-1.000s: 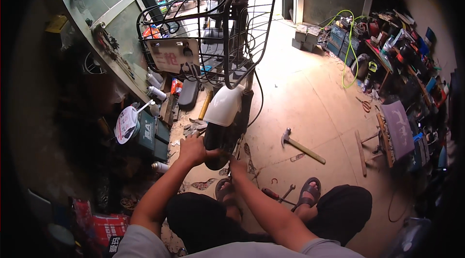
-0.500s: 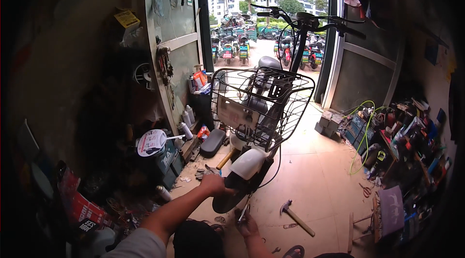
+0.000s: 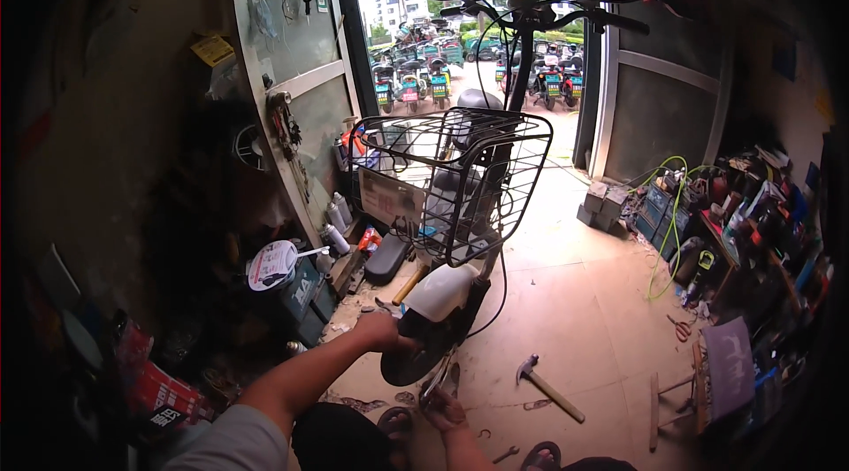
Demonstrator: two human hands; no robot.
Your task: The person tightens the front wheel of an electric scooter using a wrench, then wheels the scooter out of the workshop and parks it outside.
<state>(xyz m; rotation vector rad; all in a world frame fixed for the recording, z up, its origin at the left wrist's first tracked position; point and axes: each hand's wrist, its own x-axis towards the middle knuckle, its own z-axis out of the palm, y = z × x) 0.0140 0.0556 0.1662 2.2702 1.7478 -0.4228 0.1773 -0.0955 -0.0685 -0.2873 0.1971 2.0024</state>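
Note:
An electric bike stands before me, its black wire basket [image 3: 451,188] and handlebar [image 3: 539,15] leaning over the front wheel. At the edge of its front mudguard [image 3: 439,294], white above with a dark lower part, my left hand [image 3: 380,331] is closed, fingers partly hidden against the dark part. Lower and to the right, my right hand [image 3: 445,413] grips a slim shiny metal tool [image 3: 433,382], held beside the wheel's low end; its exact kind does not show. A claw hammer [image 3: 550,390] lies on the floor to the right.
A small stool [image 3: 727,369], red-handled scissors [image 3: 680,328] and a wrench [image 3: 506,454] are on the right and near floor. Heaped tools [image 3: 752,241] line the right wall. On the left sit a black saddle [image 3: 386,259], spray cans [image 3: 337,239] and a toolbox [image 3: 309,294]. A doorway opens ahead.
The basket and handlebar have swung left, and my view has shifted slightly. My left hand stays at the mudguard; my right hand still holds the metal tool, now tilted more.

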